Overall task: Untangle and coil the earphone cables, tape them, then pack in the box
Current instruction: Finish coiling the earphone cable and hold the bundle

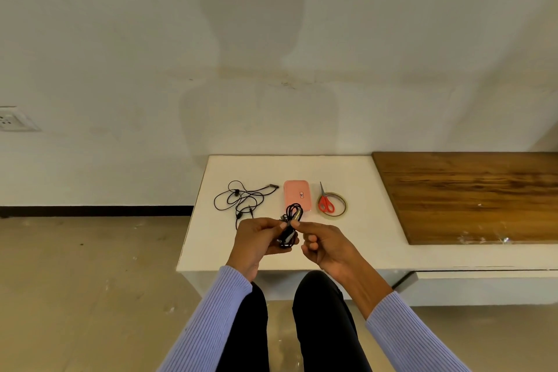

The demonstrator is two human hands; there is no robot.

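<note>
Two earphone sets in play: the white table (347, 248) is holding a pink box (296, 194), a tape roll (332, 206) with red scissors (326, 202) lying across it, and a tangled cable (241, 199) sitting loose at the back. Left hand (256, 238) is gripping the coiled cable (290, 228) while the right hand (320, 243) is pinching tape at its top. Coil could be springing open if that pinch is slipping before the tape's sticking

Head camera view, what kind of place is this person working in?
Probably a plain indoor room, not a fitted workshop: a bare white painted wall, a low white ledge serving as the worktop, a brown wooden board on it, and a white wall socket.
</note>
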